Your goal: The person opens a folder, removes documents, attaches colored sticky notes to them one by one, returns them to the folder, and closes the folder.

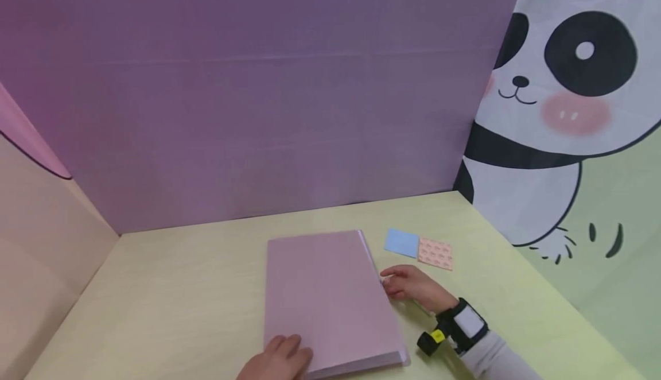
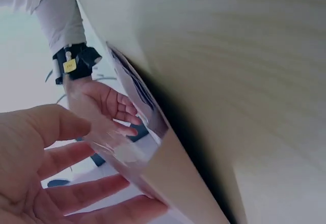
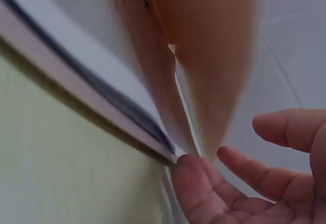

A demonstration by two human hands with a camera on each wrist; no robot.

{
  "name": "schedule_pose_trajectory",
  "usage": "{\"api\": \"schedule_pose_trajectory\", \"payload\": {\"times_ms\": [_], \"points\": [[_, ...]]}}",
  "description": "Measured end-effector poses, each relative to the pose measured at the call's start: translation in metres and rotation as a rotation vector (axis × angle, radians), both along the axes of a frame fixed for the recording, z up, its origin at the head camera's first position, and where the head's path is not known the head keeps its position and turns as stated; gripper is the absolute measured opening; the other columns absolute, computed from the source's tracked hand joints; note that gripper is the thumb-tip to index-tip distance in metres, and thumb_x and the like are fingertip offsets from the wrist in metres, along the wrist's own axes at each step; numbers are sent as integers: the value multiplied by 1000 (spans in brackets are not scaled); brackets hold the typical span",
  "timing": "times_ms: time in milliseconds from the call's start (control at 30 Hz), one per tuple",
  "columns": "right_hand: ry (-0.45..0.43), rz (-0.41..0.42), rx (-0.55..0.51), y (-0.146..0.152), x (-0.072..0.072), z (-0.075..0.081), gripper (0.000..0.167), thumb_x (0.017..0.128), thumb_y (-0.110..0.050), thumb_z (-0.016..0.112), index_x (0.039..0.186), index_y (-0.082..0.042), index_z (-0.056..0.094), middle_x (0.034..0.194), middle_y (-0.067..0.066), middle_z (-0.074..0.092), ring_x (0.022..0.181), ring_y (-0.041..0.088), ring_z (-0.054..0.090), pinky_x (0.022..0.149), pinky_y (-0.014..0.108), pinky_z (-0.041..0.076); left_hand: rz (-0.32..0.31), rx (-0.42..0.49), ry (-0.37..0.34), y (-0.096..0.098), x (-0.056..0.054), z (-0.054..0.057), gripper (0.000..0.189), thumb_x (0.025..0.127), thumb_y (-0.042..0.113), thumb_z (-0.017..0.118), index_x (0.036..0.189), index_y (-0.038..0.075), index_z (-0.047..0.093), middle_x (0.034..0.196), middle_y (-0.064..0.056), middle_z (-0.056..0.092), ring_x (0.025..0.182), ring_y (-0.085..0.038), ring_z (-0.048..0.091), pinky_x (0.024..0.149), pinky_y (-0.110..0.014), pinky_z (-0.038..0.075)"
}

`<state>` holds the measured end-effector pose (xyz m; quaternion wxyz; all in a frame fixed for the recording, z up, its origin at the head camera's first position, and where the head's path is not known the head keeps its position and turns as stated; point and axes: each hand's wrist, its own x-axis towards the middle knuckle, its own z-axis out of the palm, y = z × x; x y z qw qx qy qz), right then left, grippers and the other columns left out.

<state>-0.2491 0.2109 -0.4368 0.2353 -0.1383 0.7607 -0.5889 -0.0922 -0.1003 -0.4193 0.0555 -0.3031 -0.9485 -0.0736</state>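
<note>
A pink folder (image 1: 325,299) lies closed or nearly closed on the table, with layered sheets showing along its edge (image 3: 97,81) in the right wrist view. My left hand (image 1: 279,360) is at the folder's lower left corner; the left wrist view shows its fingers (image 2: 97,191) loosely extended against the folder's side. At the folder's right edge is my right hand (image 1: 413,287). Its fingertips touch that edge in the right wrist view, while the thumb stands apart from them. Neither hand visibly pinches the folder, though some of the left hand's contact is hidden.
Beyond the right hand, a blue square card (image 1: 401,243) and a pink patterned card (image 1: 435,253) lie side by side. The pale wood-look table (image 1: 181,299) meets a purple backdrop (image 1: 268,93) behind and a panda-printed panel (image 1: 537,196) at right.
</note>
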Motion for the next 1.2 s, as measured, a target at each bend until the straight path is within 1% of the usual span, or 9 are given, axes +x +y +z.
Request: {"api": "schedule_pose_trajectory", "payload": {"times_ms": [233, 400, 567, 667, 833, 900, 1033, 1100, 1200], "points": [[-25, 46, -107, -11, -1, 14, 39, 92, -14, 45, 121, 12, 44, 103, 8, 64, 86, 14, 62, 79, 31, 51, -25, 168, 61, -7, 2, 2, 30, 78, 23, 62, 105, 12, 63, 105, -13, 60, 94, -25, 58, 70, -30, 52], [-12, 69, -207, -24, 2, 31, 35, 92, -11, 45, 121, 7, 45, 95, -2, 64, 81, 11, 60, 75, 28, 50, -46, 196, 34, -10, 0, -2, 34, 83, 33, 57, 108, 10, 61, 105, -13, 60, 95, -26, 58, 74, -33, 52], [34, 105, -273, -42, 6, 56, 43, 93, -13, 44, 130, 6, 33, 96, -4, 64, 83, 10, 61, 75, 26, 50, -37, 287, 67, -15, -7, -3, 43, 76, 32, 66, 110, 7, 59, 101, -6, 60, 92, -21, 58, 76, -31, 49], [74, 133, -330, -60, 9, 73, 48, 92, -14, 46, 133, 4, 28, 96, -4, 64, 83, 9, 61, 74, 26, 50, -16, 409, -106, -20, -11, 8, 49, 77, 34, 66, 115, 4, 56, 109, -8, 56, 99, -23, 55, 76, -30, 50], [114, 131, -380, -100, 10, 96, 56, 87, -18, 56, 134, -4, 31, 103, 6, 63, 85, 12, 62, 76, 30, 51, 92, 695, -505, -26, -13, 37, 61, 79, 36, 64, 128, 6, 44, 127, -16, 44, 109, -34, 47, 70, -28, 52], [147, 132, -365, -117, 12, 102, 56, 85, -20, 58, 134, -8, 33, 110, 14, 60, 90, 15, 61, 78, 34, 51, 108, 787, -531, -29, -12, 47, 63, 79, 32, 64, 132, 7, 39, 131, -18, 41, 110, -36, 46, 71, -29, 52], [218, 187, -369, -152, 20, 106, 56, 87, -11, 56, 136, -13, 31, 122, 25, 49, 98, 20, 58, 80, 40, 50, 56, 960, -423, -39, -14, 63, 61, 82, 14, 62, 134, 5, 33, 129, -24, 41, 109, -17, 51, 71, -28, 52], [250, 216, -345, -170, 27, 105, 62, 86, -6, 56, 139, -18, 26, 124, 25, 46, 98, 22, 58, 79, 37, 51, 39, 1050, -400, -45, -16, 73, 57, 85, 7, 57, 135, 3, 29, 128, -27, 40, 105, -6, 52, 70, -28, 53], [299, 271, -297, -192, 39, 101, 71, 84, -4, 58, 141, -24, 21, 129, 20, 43, 103, 23, 58, 79, 30, 51, 87, 1139, -406, -53, -18, 87, 54, 89, 6, 49, 138, 7, 26, 131, -26, 36, 103, 3, 50, 70, -30, 53]]}}
